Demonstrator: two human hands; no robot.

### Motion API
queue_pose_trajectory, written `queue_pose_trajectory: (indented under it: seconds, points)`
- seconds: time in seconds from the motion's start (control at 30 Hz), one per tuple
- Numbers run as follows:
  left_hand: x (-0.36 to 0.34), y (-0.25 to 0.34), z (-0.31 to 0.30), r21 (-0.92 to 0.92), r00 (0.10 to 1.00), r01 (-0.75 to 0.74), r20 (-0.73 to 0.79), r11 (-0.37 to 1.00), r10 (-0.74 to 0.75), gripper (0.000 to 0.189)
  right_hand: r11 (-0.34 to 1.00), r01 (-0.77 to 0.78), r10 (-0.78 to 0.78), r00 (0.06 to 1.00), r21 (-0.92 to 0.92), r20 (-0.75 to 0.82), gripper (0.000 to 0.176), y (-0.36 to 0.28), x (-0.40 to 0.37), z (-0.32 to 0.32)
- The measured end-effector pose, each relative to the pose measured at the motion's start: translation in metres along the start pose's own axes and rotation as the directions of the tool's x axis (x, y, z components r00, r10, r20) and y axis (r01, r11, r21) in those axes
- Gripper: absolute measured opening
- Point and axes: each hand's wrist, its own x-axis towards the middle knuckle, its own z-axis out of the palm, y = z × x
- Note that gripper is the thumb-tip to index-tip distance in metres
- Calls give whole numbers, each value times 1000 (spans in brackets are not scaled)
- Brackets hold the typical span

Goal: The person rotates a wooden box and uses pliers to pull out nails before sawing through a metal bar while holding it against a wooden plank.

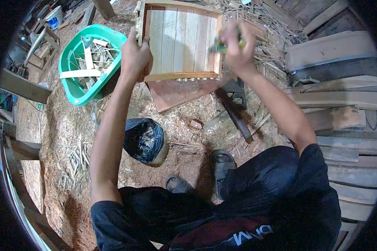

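A shallow wooden tray (pixel 176 42) with a raised rim and a slatted base is held up in front of me. My left hand (pixel 137 57) is closed around its left side, near the lower left corner. My right hand (pixel 240 50) is by the right rim, fingers curled and smeared by motion. In it is a small green-and-dark tool (pixel 219 45), too blurred to name, its end over the inner right edge of the tray. Pale ridged pieces (pixel 192 79) show along the lower rim. Under the tray lies a reddish-brown board (pixel 178 94).
On the left stands a green tub (pixel 65 85) of wood scraps. A black plastic bag (pixel 132 129) with shavings sits near my feet. A dark wooden bar (pixel 235 115) lies right of it. Stacked planks (pixel 352 173) line the right side. Sawdust and offcuts cover the floor.
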Motion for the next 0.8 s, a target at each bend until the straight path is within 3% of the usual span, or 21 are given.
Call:
queue_pose_trajectory:
  seconds: [0.03, 0.1, 0.2, 0.3, 0.33, 0.37, 0.43, 0.53, 0.63, 0.67, 0.7, 0.77, 0.8]
  points:
    - [0, -7, 5, -9, 1000, -2, -8, 1000, 2, 36, 975, 38, -15, 995, -221, 101, 34, 33, -11, -5]
    - [1, -9, 8, -42, 999, -51, -15, 998, 50, 37, 982, -111, 136, 978, -155, 157, 31, 34, -15, -8]
    - [-9, 9, 9, -106, 987, -155, 18, 982, 158, 41, 998, -23, 23, 1000, 56, -3, 29, -1, -2, -2]
    - [-11, 14, 18, -51, 981, -188, -67, 981, 185, 39, 998, 60, -58, 996, 33, -69, 27, 0, -11, -10]
    - [-10, 16, 16, -35, 990, -138, -32, 990, 137, 35, 991, 104, -107, 994, -79, -38, 28, 16, -24, -14]
    - [-9, 17, 14, -45, 990, -142, -35, 989, 140, 33, 985, -18, 36, 994, -170, 105, 28, 31, -35, -21]
    - [-10, 16, 14, -67, 989, -143, -42, 987, 140, 30, 995, -94, 96, 987, -21, 126, 28, 21, -30, -21]
    - [-12, 17, 15, -87, 989, -144, -38, 986, 141, 30, 993, 79, -71, 994, 92, -84, 28, -9, -14, -19]
    - [-6, 11, 14, -86, 995, -97, -6, 991, 97, 38, 1000, -6, 7, 998, 10, -66, 27, -1, -34, -16]
    - [-5, 6, 16, -61, 992, -118, -42, 991, 115, 40, 986, 5, 20, 989, -169, 144, 25, 22, -42, -26]
    - [-7, 10, 13, -34, 988, -134, -78, 990, 132, 42, 982, 20, 14, 984, -188, 178, 24, 16, -36, -23]
    - [-8, 14, 8, -9, 995, -99, -9, 995, 99, 47, 986, -162, 160, 985, 29, 64, 24, 6, -29, -22]
    - [-11, 18, 9, -13, 998, -68, 2, 998, 68, 47, 995, -85, 84, 996, 46, 25, 25, 0, -25, -21]
